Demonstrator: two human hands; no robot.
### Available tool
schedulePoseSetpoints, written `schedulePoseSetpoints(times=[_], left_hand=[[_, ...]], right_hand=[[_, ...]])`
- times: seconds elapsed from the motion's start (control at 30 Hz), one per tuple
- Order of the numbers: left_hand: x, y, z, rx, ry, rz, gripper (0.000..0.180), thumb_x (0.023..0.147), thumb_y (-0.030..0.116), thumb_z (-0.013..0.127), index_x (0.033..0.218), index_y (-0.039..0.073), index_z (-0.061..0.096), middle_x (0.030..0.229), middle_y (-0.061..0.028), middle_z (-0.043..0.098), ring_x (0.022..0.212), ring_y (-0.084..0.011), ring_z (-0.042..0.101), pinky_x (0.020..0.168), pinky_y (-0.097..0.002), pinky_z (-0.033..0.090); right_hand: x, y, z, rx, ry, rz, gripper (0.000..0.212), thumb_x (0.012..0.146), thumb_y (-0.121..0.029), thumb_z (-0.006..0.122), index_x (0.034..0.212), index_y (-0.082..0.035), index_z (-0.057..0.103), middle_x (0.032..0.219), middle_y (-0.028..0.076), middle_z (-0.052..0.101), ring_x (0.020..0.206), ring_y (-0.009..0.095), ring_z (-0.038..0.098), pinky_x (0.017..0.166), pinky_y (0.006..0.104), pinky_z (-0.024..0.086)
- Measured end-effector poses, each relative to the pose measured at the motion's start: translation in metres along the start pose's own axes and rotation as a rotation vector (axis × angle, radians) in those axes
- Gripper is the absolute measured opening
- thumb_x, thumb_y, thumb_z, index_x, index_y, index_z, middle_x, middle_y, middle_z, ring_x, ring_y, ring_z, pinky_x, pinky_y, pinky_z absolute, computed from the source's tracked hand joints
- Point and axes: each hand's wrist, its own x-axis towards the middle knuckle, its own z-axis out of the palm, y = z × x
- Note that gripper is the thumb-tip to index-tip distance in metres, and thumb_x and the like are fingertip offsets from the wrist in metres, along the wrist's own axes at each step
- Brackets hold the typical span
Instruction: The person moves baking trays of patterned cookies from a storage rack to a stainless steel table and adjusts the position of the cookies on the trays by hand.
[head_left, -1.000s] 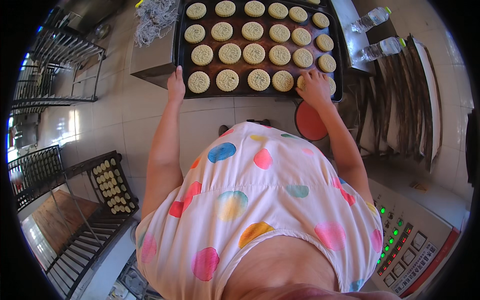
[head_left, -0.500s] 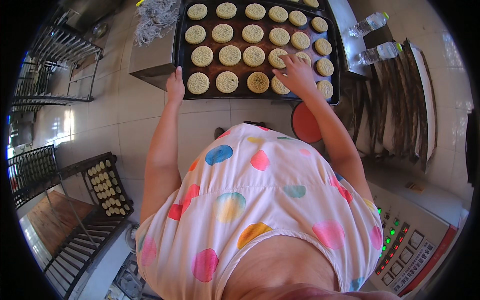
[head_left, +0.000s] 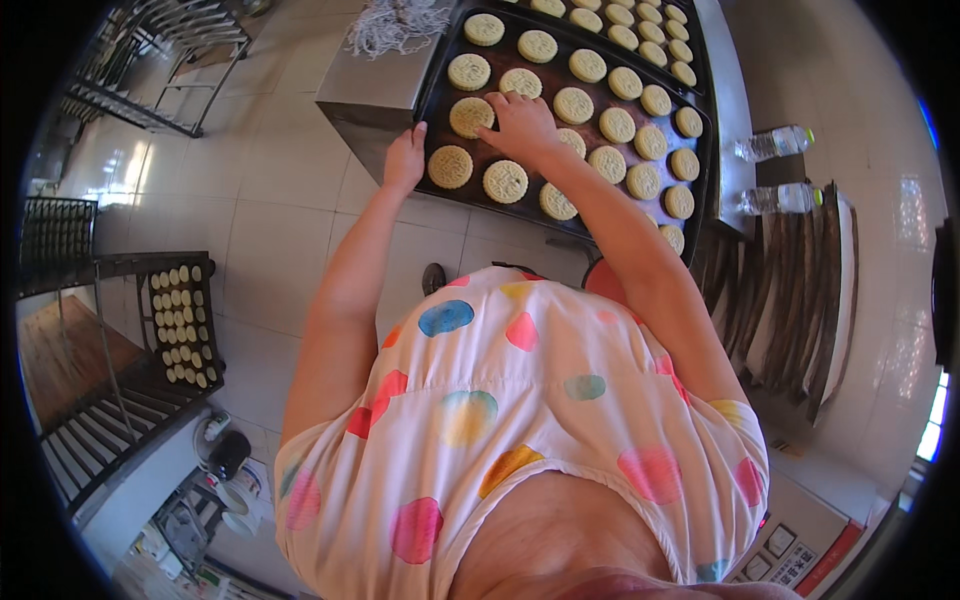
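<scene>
A dark baking tray (head_left: 432, 112) reaches over the near edge of a metal counter and carries rows of round, pale, pattern-stamped pastries. At its near left corner my left hand (head_left: 405, 160) grips the rim, the thumb lying along the edge. My right hand (head_left: 527, 130) reaches across the pastries with its fingers apart. Its thumb and forefinger touch the right edge of a stamped pastry (head_left: 470, 118) in the left column. Just beyond the fingertips lies another pastry (head_left: 520, 84). The undersides of the right fingers are hidden.
A second tray of pastries (head_left: 652, 53) lies behind. White stringy material (head_left: 398, 25) sits on the metal counter (head_left: 368, 75). Two clear bottles (head_left: 775, 143) stand at the right, near dark hanging slabs (head_left: 790, 300). Left, a rack holds another pastry tray (head_left: 182, 325). A red round stool (head_left: 604, 282) is below.
My right hand has moved left across the tray, from a pastry right of the middle to the left column. My left hand stays on the rim. The whole view has turned.
</scene>
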Motion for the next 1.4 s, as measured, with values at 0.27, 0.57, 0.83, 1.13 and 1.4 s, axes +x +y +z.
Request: schedulePoseSetpoints(times=[0.27,0.57,0.83,1.13,1.4], left_hand=[[-0.001,0.004,-0.002,-0.08,-0.032,-0.027,0.057,0.094,0.048,0.032,0.085,-0.003,0.057,0.082,-0.0275,0.059,0.085,-0.0453,0.055,0.073,-0.0495,0.042],[-0.002,0.008,-0.005,-0.099,-0.049,-0.034,0.055,0.095,0.046,0.031,0.089,-0.002,0.057,0.088,-0.0289,0.059,0.087,-0.0461,0.055,0.074,-0.0504,0.043],[0.001,0.01,-0.007,-0.111,-0.072,-0.044,0.057,0.095,0.046,0.03,0.093,-0.003,0.058,0.089,-0.0289,0.059,0.088,-0.0465,0.054,0.075,-0.0496,0.042],[0.004,0.011,-0.009,-0.117,-0.095,0.001,0.054,0.095,0.045,0.03,0.096,-0.001,0.058,0.088,-0.0277,0.06,0.087,-0.0455,0.055,0.076,-0.0502,0.042],[0.003,0.009,-0.007,-0.086,-0.069,0.013,0.052,0.095,0.044,0.029,0.096,0.001,0.058,0.087,-0.0259,0.061,0.084,-0.0453,0.056,0.075,-0.052,0.043]], right_hand=[[0.04,-0.041,0.017,-0.084,-0.181,0.076,0.064,0.074,-0.049,0.064,0.12,-0.007,0.049,0.11,0.015,0.055,0.104,0.031,0.053,0.087,0.0411,0.042],[0.044,-0.057,0.016,-0.168,-0.179,0.077,0.057,0.069,-0.038,0.07,0.116,-0.01,0.053,0.109,0.015,0.053,0.104,0.03,0.052,0.088,0.041,0.041],[0.015,-0.038,0.018,0.027,0.148,0.084,0.054,0.071,-0.04,0.069,0.116,-0.013,0.055,0.103,0.011,0.057,0.101,0.027,0.053,0.087,0.0393,0.038],[-0.01,-0.001,0.008,-0.17,-0.123,0.346,0.061,0.073,-0.048,0.065,0.118,-0.009,0.052,0.109,0.014,0.055,0.105,0.029,0.052,0.088,0.0433,0.039],[0.0,-0.001,0.01,-0.172,-0.268,0.355,0.056,0.071,-0.043,0.068,0.114,-0.01,0.055,0.109,0.012,0.055,0.105,0.028,0.052,0.087,0.0428,0.039]])
